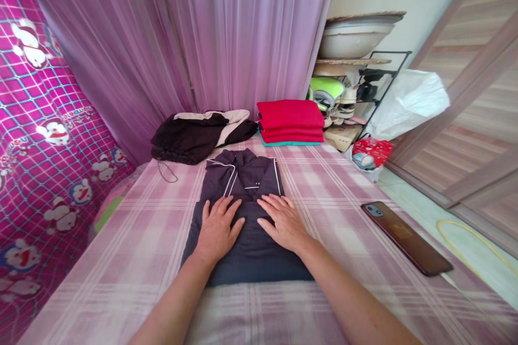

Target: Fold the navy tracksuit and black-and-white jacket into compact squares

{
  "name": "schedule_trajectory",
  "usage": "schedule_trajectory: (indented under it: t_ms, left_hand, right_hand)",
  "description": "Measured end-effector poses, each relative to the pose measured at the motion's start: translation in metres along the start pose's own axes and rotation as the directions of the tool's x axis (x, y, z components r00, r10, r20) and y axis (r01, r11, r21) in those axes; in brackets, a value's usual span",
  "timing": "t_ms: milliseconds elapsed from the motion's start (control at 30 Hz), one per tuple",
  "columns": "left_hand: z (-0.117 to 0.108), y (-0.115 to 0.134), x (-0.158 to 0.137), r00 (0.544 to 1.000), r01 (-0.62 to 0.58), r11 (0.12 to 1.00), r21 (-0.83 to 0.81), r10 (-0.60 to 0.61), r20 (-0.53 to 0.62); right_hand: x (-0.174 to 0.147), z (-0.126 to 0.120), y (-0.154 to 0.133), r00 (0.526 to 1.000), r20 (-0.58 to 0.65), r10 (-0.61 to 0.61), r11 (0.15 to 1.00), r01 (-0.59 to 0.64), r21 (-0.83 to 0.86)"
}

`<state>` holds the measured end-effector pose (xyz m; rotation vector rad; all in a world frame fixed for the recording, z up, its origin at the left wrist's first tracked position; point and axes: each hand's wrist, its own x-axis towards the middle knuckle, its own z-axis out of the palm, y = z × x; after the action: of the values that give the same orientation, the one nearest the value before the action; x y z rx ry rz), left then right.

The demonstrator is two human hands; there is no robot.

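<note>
A dark jacket (pixel 259 264) with white piping and a stand-up collar lies folded on the checked cloth in front of me. Its lower part is turned up over the chest, and the collar points away from me. On the left half of the fold rests my left hand (pixel 219 229), palm down with fingers spread. My right hand (pixel 282 222) lies flat on the right half, its fingers stretched out too. Neither hand grips anything; both touch the upper edge of the folded layer.
Behind the jacket lie a black-and-white garment (pixel 198 135) and a stack of folded red clothes (pixel 290 118). A phone (pixel 404 237) with a cable is at the right edge of the checked cloth (pixel 335 302). Purple curtains (pixel 251 32) hang behind; a rack (pixel 390 86) holds basins and shoes.
</note>
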<state>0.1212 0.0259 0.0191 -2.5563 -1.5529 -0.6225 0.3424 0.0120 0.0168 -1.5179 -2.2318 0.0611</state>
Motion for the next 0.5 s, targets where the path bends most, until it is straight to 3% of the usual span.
schedule_trajectory:
  t_ms: [500]
  left_hand:
    - [0.0009, 0.0011, -0.0004, 1.000, 0.012, 1.000, -0.010, -0.012, -0.016]
  right_hand:
    - [-0.0006, 0.0014, 0.0011, 1.000, 0.003, -0.001, 1.000, 0.001, -0.025]
